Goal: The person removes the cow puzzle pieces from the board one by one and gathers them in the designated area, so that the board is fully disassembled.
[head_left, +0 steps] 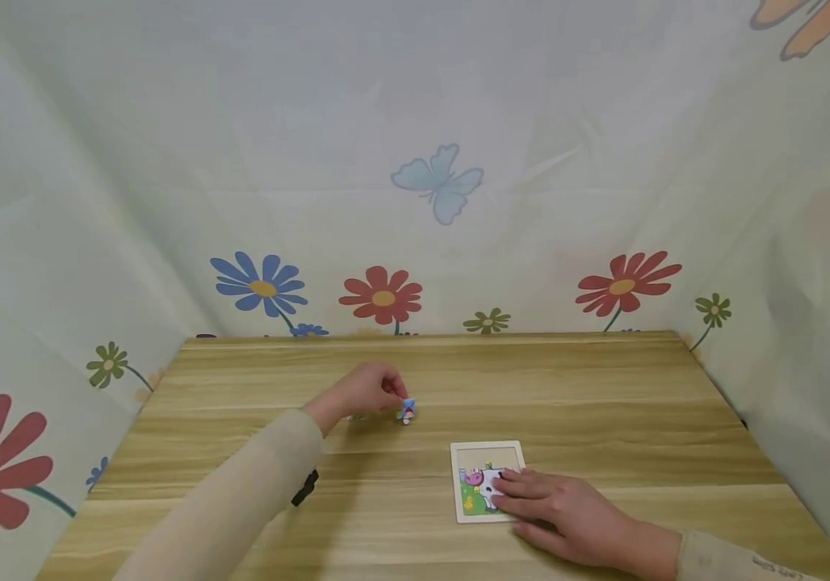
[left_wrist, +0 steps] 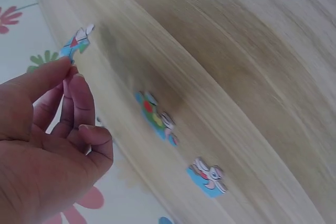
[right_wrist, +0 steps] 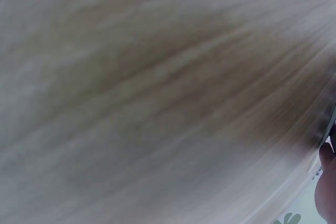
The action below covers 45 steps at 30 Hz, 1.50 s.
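My left hand (head_left: 367, 391) pinches a small blue puzzle piece (head_left: 407, 410) between thumb and fingertips, raised off the table in the left wrist view, where red, green and white show on the piece (left_wrist: 77, 43). Two more pieces lie on the wood there: a blue one with red and yellow patches (left_wrist: 156, 116) and a blue one with a white figure (left_wrist: 207, 178). My right hand (head_left: 575, 512) lies with extended fingers over the right side of a white-framed puzzle board (head_left: 456, 484). A pink-and-white cow picture shows on the board, partly hidden by the fingers; its upper part is plain beige.
The wooden table (head_left: 568, 387) reaches back to a hanging cloth (head_left: 531, 161) printed with flowers and a butterfly. A black strap-like object (head_left: 305, 488) shows beside the left sleeve. The right wrist view is mostly blurred wood, with part of a finger at its right edge.
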Motion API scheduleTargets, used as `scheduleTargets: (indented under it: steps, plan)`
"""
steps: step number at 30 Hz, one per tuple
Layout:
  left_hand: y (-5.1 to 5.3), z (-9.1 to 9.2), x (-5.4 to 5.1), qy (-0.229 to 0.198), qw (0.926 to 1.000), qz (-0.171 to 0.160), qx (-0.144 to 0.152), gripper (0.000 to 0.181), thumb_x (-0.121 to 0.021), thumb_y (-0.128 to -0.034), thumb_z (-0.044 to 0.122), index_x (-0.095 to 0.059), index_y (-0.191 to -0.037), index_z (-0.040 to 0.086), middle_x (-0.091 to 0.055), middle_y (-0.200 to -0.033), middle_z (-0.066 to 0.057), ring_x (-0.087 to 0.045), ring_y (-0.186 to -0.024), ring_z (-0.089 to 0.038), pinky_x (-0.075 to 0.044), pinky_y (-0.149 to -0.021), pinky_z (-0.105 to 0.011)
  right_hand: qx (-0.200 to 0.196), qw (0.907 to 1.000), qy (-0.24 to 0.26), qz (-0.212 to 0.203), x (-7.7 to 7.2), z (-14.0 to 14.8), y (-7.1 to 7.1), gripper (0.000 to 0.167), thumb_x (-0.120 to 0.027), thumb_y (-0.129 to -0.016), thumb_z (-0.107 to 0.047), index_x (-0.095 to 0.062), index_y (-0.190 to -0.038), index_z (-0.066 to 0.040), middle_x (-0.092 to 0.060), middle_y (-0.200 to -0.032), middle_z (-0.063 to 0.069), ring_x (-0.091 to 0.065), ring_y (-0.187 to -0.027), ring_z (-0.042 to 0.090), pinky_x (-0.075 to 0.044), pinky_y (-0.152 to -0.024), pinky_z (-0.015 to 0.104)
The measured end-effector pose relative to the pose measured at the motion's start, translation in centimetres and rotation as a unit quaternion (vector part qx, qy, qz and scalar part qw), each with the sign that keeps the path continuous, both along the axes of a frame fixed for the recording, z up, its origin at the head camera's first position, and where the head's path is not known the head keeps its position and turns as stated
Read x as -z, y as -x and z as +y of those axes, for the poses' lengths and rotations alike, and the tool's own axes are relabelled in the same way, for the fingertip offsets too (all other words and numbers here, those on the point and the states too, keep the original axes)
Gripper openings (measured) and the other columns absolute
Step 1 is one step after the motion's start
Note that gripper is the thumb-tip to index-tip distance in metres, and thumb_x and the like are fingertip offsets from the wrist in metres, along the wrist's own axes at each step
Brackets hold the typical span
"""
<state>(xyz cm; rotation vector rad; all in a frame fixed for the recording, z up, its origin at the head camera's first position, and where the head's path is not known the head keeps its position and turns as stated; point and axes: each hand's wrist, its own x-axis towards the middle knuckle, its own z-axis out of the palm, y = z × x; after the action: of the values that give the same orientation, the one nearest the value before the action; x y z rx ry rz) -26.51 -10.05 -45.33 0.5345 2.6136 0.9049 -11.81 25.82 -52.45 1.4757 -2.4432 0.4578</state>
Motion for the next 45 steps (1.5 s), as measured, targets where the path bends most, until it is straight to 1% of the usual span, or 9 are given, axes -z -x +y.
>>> scheduleTargets:
  steps: [6,10,14,20,25,28,32,38,45]
  plan:
    - [0.2,-0.4,0.5,0.029,0.9992,0.026,-0.005,0.009,-0.077,-0.0978,0.007,-0.074,-0.090,0.010,-0.066,-0.086,0.000,-0.057,-0.078,-0.017,-0.051,-0.074,-0.031,-0.002,1.0000,0.001,0.004,0.1,0.0,-0.1,0.045,-0.073,-0.103,-0.030,-0.067,-0.147,-0.018,-0.065,-0.149,0.001,-0.065,-0.133,0.024,-0.058,-0.100,0.047]
    - [0.5,-0.5,1.1,0.049,0.9982,0.029,-0.020,0.010,-0.077,-0.0986,0.008,-0.073,-0.090,0.012,-0.065,-0.087,0.000,-0.057,-0.080,-0.018,-0.051,-0.075,-0.031,-0.004,1.0000,0.004,0.008,0.1,0.0,-0.1,0.046,-0.073,-0.103,-0.029,-0.067,-0.147,-0.018,-0.065,-0.149,0.001,-0.065,-0.134,0.024,-0.058,-0.100,0.047]
    - [0.8,-0.6,1.6,0.068,0.9967,0.038,-0.026,0.010,-0.077,-0.0987,0.009,-0.073,-0.090,0.013,-0.065,-0.088,0.000,-0.056,-0.081,-0.019,-0.050,-0.077,-0.033,-0.005,0.9999,0.007,0.008,0.2,0.0,-0.1,0.046,-0.073,-0.103,-0.029,-0.067,-0.147,-0.017,-0.065,-0.149,0.001,-0.065,-0.134,0.024,-0.057,-0.101,0.046]
    - [0.9,-0.9,2.0,0.082,0.9950,0.052,-0.021,0.008,-0.076,-0.0997,0.009,-0.073,-0.092,0.012,-0.066,-0.088,0.001,-0.056,-0.082,-0.019,-0.052,-0.081,-0.035,-0.002,1.0000,0.004,0.002,0.3,0.0,0.0,0.046,-0.073,-0.104,-0.030,-0.066,-0.148,-0.018,-0.064,-0.150,0.001,-0.064,-0.135,0.023,-0.057,-0.102,0.046]
    - [0.9,-1.0,2.1,0.090,0.9938,0.062,-0.019,0.009,-0.076,-0.0998,0.009,-0.074,-0.092,0.012,-0.066,-0.087,0.001,-0.057,-0.080,-0.018,-0.052,-0.080,-0.034,0.002,0.9999,-0.002,-0.013,0.2,-0.1,-0.1,0.046,-0.072,-0.104,-0.030,-0.066,-0.148,-0.018,-0.063,-0.151,0.000,-0.063,-0.136,0.023,-0.057,-0.100,0.048]
    - [0.9,-1.0,2.1,0.093,0.9939,0.057,-0.021,0.008,-0.076,-0.1000,0.011,-0.074,-0.093,0.013,-0.065,-0.087,0.002,-0.057,-0.081,-0.018,-0.052,-0.079,-0.033,0.005,0.9998,-0.005,-0.019,0.1,-0.1,-0.1,0.046,-0.071,-0.105,-0.030,-0.065,-0.148,-0.018,-0.063,-0.151,0.000,-0.062,-0.137,0.023,-0.058,-0.100,0.049]
    - [0.9,-1.3,2.0,0.086,0.9953,0.044,-0.010,0.006,-0.081,-0.0967,0.013,-0.075,-0.096,0.014,-0.066,-0.089,0.002,-0.059,-0.083,-0.019,-0.055,-0.082,-0.035,0.005,0.9998,-0.006,-0.017,0.2,-0.1,-0.2,0.046,-0.071,-0.104,-0.030,-0.065,-0.148,-0.018,-0.063,-0.151,0.000,-0.062,-0.137,0.023,-0.057,-0.100,0.048]
    - [1.0,-1.8,2.2,0.090,0.9941,0.054,0.026,0.017,-0.088,-0.0894,0.019,-0.077,-0.101,0.014,-0.069,-0.098,0.002,-0.059,-0.093,-0.020,-0.054,-0.096,-0.041,0.004,0.9998,-0.005,-0.018,0.2,-0.1,-0.2,0.046,-0.071,-0.104,-0.029,-0.065,-0.148,-0.017,-0.063,-0.152,0.001,-0.063,-0.137,0.024,-0.058,-0.100,0.049]
    - [0.8,-2.0,2.3,0.095,0.9928,0.065,0.033,0.019,-0.089,-0.0889,0.019,-0.077,-0.103,0.013,-0.069,-0.100,0.001,-0.059,-0.096,-0.021,-0.054,-0.099,-0.042,0.005,0.9998,-0.004,-0.018,0.2,-0.2,-0.2,0.046,-0.072,-0.104,-0.029,-0.065,-0.148,-0.017,-0.062,-0.152,0.001,-0.062,-0.137,0.023,-0.058,-0.100,0.049]
